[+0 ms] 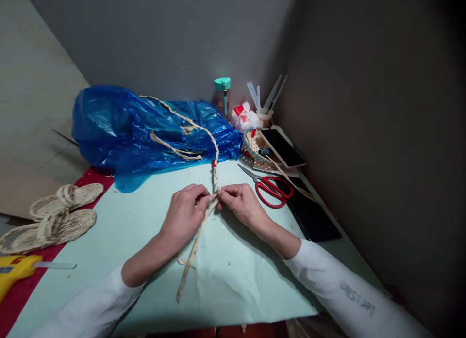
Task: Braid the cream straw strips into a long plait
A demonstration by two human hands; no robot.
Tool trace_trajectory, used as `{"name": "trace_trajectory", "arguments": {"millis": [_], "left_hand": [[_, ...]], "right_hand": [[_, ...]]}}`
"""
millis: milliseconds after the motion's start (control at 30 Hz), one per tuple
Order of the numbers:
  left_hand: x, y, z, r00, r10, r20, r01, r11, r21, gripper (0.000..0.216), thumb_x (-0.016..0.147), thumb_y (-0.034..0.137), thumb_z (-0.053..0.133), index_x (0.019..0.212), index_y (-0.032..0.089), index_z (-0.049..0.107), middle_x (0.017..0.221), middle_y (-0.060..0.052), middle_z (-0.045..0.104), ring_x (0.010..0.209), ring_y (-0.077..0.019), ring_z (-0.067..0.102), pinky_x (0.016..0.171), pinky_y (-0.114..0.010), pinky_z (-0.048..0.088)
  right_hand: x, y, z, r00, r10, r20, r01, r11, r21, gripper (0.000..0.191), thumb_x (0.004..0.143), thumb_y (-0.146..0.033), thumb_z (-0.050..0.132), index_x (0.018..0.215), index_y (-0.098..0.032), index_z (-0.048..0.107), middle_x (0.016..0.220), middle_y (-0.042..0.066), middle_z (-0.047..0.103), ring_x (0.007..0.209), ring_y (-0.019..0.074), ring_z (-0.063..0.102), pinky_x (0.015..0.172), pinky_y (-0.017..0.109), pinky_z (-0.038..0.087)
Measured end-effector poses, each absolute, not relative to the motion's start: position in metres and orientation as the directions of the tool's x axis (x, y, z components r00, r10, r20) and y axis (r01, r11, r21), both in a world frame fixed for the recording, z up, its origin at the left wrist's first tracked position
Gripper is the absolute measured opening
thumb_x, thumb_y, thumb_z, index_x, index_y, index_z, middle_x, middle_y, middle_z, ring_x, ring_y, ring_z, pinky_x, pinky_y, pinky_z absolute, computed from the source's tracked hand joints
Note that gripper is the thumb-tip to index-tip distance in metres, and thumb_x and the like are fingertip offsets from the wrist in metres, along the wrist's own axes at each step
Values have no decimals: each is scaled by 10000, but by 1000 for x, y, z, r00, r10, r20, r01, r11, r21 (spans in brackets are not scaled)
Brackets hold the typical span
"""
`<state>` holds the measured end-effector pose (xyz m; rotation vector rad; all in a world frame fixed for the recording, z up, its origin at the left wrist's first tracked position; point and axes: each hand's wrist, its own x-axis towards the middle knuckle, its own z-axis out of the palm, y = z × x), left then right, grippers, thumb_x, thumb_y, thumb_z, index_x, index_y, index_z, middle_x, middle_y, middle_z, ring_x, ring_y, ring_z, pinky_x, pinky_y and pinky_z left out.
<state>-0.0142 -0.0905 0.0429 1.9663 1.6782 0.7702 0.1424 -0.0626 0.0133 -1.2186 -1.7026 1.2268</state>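
A pale braid of dried plant fibre (197, 126) runs from the top of the blue bag down to my hands, with a red tie (214, 163) around it. My left hand (188, 209) pinches the braid's lower end from the left. From the right, my right hand (241, 202) closes thumb and fingers on the same spot, so the fingertips nearly meet. Loose fibre strands (192, 253) hang from the pinch toward the front of the table. The exact crossing of the strands is hidden by my fingers.
A blue plastic bag (120, 129) lies at the back. Red-handled scissors (273, 191) rest to the right, near a black flat object (313, 217) and a phone (284, 148). Woven sandals (54, 226) and a yellow glue gun (18, 272) are at the left. A green-lidded jar (222, 93) stands behind.
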Motion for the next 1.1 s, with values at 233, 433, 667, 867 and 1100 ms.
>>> {"name": "trace_trajectory", "arguments": {"millis": [233, 433, 667, 867, 1100], "left_hand": [[2, -112, 38, 277, 942, 190, 696, -333, 637, 196, 870, 181, 432, 768, 183, 600, 755, -39, 630, 682, -172, 553, 669, -287, 399], [-1, -110, 43, 325, 934, 149, 627, -330, 706, 262, 855, 210, 494, 626, 201, 620, 629, -17, 633, 602, -167, 568, 628, -273, 405], [-12, -74, 49, 184, 981, -58, 237, 13, 971, 155, 781, 296, 622, 850, 161, 652, 817, -42, 653, 742, -159, 589, 671, -249, 443], [2, -70, 26, 360, 888, -287, -100, 343, 934, 192, 789, 302, 622, 747, 135, 537, 545, 76, 357, 409, -15, 207, 391, -166, 116], [1, -77, 30, 208, 924, -322, -84, 345, 935, 163, 722, 252, 649, 768, 147, 533, 509, 72, 411, 379, -20, 239, 375, -190, 105]], "right_hand": [[141, -64, 21, -352, 924, -149, -54, -179, -982, 283, 791, -354, 573, 764, -92, 675, 458, -56, 393, 432, 57, 272, 432, 221, 158], [146, -61, 24, -406, 873, -271, -243, -389, -888, 208, 703, -272, 644, 796, -87, 639, 569, -44, 454, 432, 20, 188, 417, 209, 63], [147, -60, 24, -439, 865, -243, -239, -373, -897, 156, 729, -256, 618, 714, -107, 575, 562, -57, 407, 443, 23, 207, 423, 197, 97], [153, -60, 19, -486, 865, -122, -46, -166, -985, 236, 843, -305, 515, 663, -161, 467, 602, -46, 403, 503, 58, 308, 483, 194, 250], [158, -71, 28, -459, 888, 23, 449, 255, -856, 128, 914, -217, 435, 999, -173, 520, 758, 36, 611, 662, 141, 515, 616, 245, 339]]}}
